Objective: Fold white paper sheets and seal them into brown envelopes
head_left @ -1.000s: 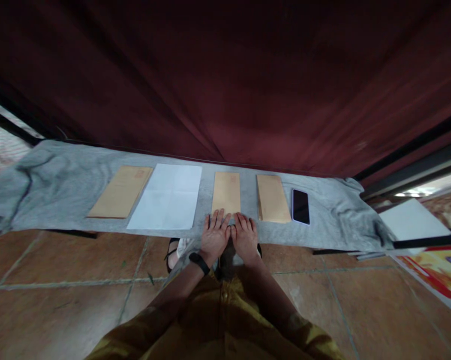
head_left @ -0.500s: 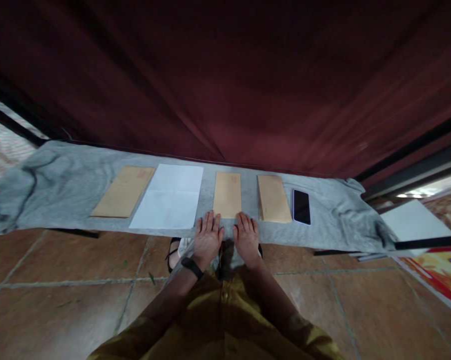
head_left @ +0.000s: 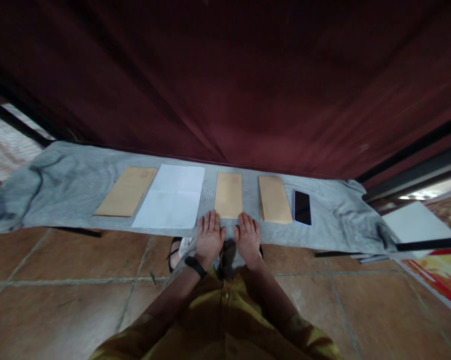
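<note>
Left hand (head_left: 209, 242): flat, palm down, fingers straight and holding nothing; the tips lie at the middle envelope's 7 o'clock corner, contact too fine to tell.
Right hand (head_left: 248, 243): likewise flat and unclenched, gripping nothing, its tips by the 5 o'clock corner.
Middle envelope (head_left: 228, 196): brown, lying flat at 12 o'clock from the gap between the hands, red print at its 1 o'clock corner.
Laid out so far: this envelope sits apart from the others, squared to the person, apparently smoothed and in place.
White paper (head_left: 169, 196): at 9 o'clock from it, spread flat, faintly creased, outside any envelope.
Left envelopes (head_left: 126, 192): beyond the paper at 9 o'clock, just beside it, not in hand.
Right envelopes (head_left: 274, 199): a slightly fanned pile at 3 o'clock, also untouched.
Contents: whether any envelope is filled or sealed cannot be told.
Phone (head_left: 302, 207): past that pile, dark screen up.
Table (head_left: 334, 212): grey-draped, carrying everything.
Red curtain (head_left: 225, 100): at 12 o'clock.
</note>
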A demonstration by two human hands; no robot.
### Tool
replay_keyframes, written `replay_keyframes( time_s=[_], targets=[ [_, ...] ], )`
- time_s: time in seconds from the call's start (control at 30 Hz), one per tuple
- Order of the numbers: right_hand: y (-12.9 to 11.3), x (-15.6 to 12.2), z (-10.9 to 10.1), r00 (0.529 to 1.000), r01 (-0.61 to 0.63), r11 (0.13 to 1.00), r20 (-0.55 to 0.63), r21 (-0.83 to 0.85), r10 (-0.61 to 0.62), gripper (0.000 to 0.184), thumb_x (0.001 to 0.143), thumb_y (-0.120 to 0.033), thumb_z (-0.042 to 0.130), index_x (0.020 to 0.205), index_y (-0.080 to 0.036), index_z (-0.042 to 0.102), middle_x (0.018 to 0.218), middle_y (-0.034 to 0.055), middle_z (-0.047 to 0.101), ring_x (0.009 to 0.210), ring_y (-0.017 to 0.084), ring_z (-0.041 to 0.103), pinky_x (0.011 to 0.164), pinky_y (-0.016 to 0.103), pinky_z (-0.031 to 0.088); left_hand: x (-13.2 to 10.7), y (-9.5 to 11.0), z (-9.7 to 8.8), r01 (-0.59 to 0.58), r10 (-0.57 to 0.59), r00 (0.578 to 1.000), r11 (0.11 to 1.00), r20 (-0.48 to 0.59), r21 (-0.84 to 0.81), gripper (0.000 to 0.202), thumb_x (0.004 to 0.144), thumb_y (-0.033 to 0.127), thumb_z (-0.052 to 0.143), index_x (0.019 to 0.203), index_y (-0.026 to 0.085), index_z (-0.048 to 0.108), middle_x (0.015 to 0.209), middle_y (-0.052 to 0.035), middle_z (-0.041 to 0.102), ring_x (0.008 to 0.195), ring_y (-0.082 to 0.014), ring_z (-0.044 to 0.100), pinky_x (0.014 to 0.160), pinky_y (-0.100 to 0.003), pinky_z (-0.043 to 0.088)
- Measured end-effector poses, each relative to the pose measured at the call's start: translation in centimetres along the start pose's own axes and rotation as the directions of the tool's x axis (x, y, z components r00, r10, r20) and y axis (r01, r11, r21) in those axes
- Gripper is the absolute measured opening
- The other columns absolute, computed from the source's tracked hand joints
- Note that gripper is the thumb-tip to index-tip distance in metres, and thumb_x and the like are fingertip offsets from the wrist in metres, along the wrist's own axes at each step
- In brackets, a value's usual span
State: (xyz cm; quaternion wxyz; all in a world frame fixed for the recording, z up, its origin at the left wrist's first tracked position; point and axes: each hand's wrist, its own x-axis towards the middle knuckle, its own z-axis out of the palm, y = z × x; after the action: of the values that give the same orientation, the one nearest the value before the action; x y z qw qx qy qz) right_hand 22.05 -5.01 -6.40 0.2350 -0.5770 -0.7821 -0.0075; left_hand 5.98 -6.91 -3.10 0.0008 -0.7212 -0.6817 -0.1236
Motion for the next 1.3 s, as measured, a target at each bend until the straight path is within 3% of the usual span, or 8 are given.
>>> replay_keyframes(
  time_s=[0.17,0.3,0.7,0.87,1.07,1.3],
  targets=[
    [-0.1,0.1,-0.1,1.0,-0.008,1.0,0.008,-0.007,0.008,0.048,0.106,-0.028,0.04,0.15,-0.01,0.048,0.149,0.0169,0.055,0.139,0.028,0.046,0.118,0.049,0.03,0.4,1.4,0.2,-0.145,0.146,0.989,0.989,0.004,-0.036,0.055,0.101,0.031,0.039,0.154,0.015,0.043,0.164,-0.0096,0.037,0.154,-0.0281,0.028,0.127,-0.053,0.02],
    [-0.1,0.1,-0.1,1.0,-0.014,1.0,0.026,-0.012,0.014,0.046,0.106,-0.024,0.038,0.148,-0.009,0.05,0.149,0.0165,0.055,0.141,0.027,0.045,0.119,0.049,0.029,0.8,2.5,0.5,-0.203,0.206,0.977,0.978,0.051,-0.057,0.053,0.101,0.027,0.037,0.152,0.015,0.046,0.162,-0.0069,0.041,0.153,-0.025,0.032,0.128,-0.047,0.022],
    [0.0,0.1,-0.2,0.999,-0.003,1.0,0.036,0.005,0.003,0.047,0.105,-0.022,0.039,0.15,-0.009,0.047,0.151,0.0182,0.053,0.143,0.027,0.043,0.119,0.05,0.029,0.7,1.9,0.6,-0.163,0.168,0.984,0.984,0.067,-0.077,0.058,0.1,0.033,0.039,0.154,0.013,0.043,0.161,-0.0145,0.04,0.152,-0.0299,0.032,0.127,-0.055,0.018],
    [0.1,0.0,0.0,1.0,-0.005,1.0,0.027,-0.003,0.005,0.048,0.105,-0.023,0.038,0.15,-0.009,0.046,0.151,0.0179,0.053,0.141,0.027,0.045,0.119,0.049,0.029,0.3,1.4,0.3,-0.124,0.128,0.99,0.991,0.067,-0.05,0.061,0.101,0.039,0.039,0.153,0.006,0.043,0.161,-0.0187,0.039,0.153,-0.0305,0.031,0.128,-0.053,0.015],
    [0.1,0.1,-0.3,1.0,-0.009,1.0,0.023,0.014,0.009,0.048,0.105,-0.023,0.039,0.15,-0.009,0.046,0.151,0.0179,0.052,0.142,0.027,0.044,0.12,0.05,0.029,0.1,1.1,-0.1,-0.111,0.114,0.991,0.993,0.075,-0.039,0.061,0.101,0.041,0.039,0.152,0.007,0.043,0.161,-0.0192,0.039,0.152,-0.0309,0.032,0.127,-0.054,0.015],
    [-0.2,1.0,-1.0,0.98,0.141,0.986,0.129,0.083,-0.151,0.049,0.103,-0.018,0.039,0.151,-0.011,0.047,0.156,0.0126,0.049,0.146,0.023,0.041,0.123,0.045,0.03,0.0,1.1,0.2,-0.102,0.104,0.991,0.995,0.086,-0.021,0.061,0.101,0.037,0.039,0.154,0.009,0.041,0.162,-0.0175,0.036,0.153,-0.0332,0.029,0.126,-0.055,0.017]
  ],
)
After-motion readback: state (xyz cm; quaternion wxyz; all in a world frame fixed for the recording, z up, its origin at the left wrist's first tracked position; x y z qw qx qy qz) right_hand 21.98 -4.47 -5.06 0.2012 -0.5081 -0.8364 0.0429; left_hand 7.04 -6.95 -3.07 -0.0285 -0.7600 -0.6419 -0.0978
